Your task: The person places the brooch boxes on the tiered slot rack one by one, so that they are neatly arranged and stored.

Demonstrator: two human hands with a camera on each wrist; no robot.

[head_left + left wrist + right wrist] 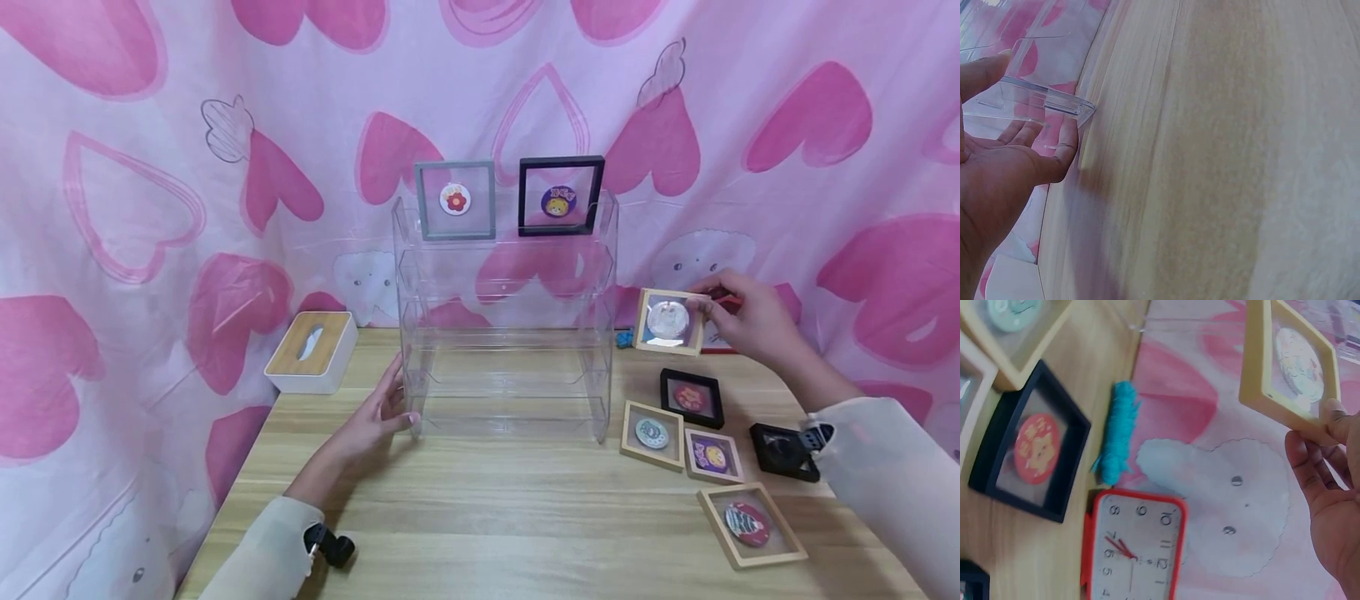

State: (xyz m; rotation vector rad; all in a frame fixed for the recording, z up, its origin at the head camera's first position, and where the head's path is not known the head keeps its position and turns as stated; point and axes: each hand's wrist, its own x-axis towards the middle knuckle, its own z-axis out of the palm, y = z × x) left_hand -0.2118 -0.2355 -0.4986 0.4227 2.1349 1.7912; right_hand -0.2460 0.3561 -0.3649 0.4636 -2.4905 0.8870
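Observation:
A clear acrylic tiered rack [504,398] stands upright on the table. My left hand [378,408] grips its left side panel near the bottom, thumb at the front edge; in the left wrist view, the fingers of that hand [1007,162] curl around the clear panel. My right hand [750,321] pinches a light wood display frame [642,321] by its right edge, raised to the right of the rack. A round pale badge [1299,362] shows inside this frame. On the rack's top tier stand a grey frame [492,200] with a flower badge and a black frame [523,200] with a bear badge.
Several framed badges lie at right, including a black frame [665,392], a wood frame [626,433] and a larger wood frame [791,557]. A red clock [1147,544] and blue string bundle [1120,431] sit by the curtain. A tissue box [330,379] stands left.

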